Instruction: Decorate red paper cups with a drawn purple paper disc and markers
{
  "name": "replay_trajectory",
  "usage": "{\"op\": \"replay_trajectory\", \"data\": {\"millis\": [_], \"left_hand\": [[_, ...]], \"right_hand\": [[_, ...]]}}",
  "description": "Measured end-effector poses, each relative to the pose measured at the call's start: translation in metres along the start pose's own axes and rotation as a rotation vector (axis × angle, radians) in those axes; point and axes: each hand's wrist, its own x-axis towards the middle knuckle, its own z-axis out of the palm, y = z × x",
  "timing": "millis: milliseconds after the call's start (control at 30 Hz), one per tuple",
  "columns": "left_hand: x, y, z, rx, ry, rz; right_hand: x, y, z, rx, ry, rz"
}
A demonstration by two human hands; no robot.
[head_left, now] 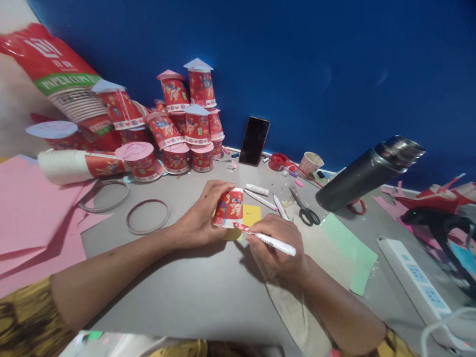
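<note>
In the middle of the desk, my left hand [200,219] is wrapped around a red printed paper cup [229,207], which is tilted on its side. My right hand [278,242] grips a white marker [275,244] with a red tip end. The tip is at the cup's lower white edge; I cannot tell whether it touches. A yellow paper piece [252,215] lies just behind the two hands. Close by are a white pen [260,200], a white cap or short tube [257,189] and another white marker [280,206].
Decorated paper cups [198,127] with cone tops are stacked at the back left. Tape rings [147,216] and pink paper [26,207] lie left. A phone [254,141], scissors [305,209], a leaning black flask [366,175], green paper [350,252] and a power strip [417,289] stand or lie rightward.
</note>
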Motion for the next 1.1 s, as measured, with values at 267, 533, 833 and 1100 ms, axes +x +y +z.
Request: {"op": "replay_trajectory", "data": {"millis": [267, 533, 833, 1100], "left_hand": [[-0.0011, -0.0031, 0.0018, -0.004, 0.021, 0.010], [-0.0007, -0.0002, 0.0018, -0.020, 0.018, 0.004], [-0.0017, -0.0047, 0.0030, -0.007, 0.020, 0.023], [-0.0004, 0.0003, 0.0020, -0.022, 0.022, -0.001]], "right_hand": [[-0.0002, 0.0002, -0.0015, 0.011, 0.019, -0.018], [0.0005, 0.0000, -0.0013, -0.018, 0.002, 0.007], [0.0010, 0.0001, -0.0027, -0.027, 0.036, 0.010], [0.0009, -0.0002, -0.0024, -0.002, 0.013, 0.007]]}}
